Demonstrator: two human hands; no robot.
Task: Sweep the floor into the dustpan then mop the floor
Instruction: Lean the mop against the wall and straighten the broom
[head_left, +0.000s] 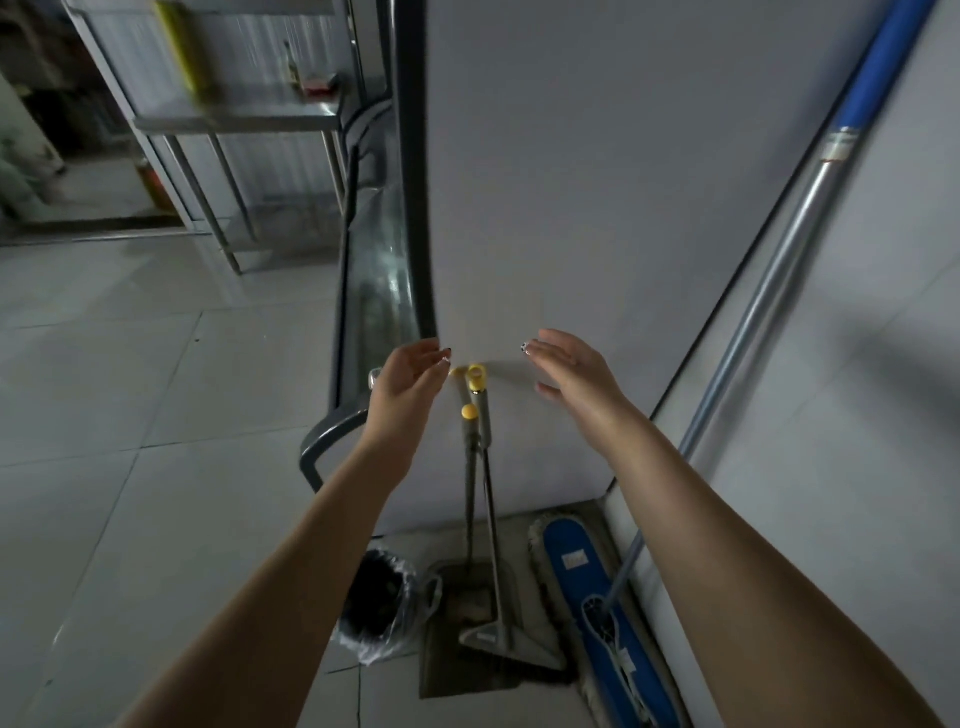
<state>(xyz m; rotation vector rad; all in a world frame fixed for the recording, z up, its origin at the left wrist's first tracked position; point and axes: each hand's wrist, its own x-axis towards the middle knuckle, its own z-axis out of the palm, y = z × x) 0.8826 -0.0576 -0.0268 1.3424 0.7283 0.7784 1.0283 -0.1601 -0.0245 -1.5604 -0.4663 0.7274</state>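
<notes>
A grey broom and a grey long-handled dustpan lean against the white wall, their handles tipped with yellow caps. A flat mop with a blue head lies on the floor to the right, its silver and blue pole slanting up the wall corner. My left hand is open just left of the yellow caps, fingers relaxed. My right hand is open to their right, holding nothing. Neither hand touches the handles.
A small bin lined with a clear plastic bag stands left of the dustpan. A dark metal frame runs along the wall's left edge. A steel table stands at the back left on the grey tiled floor.
</notes>
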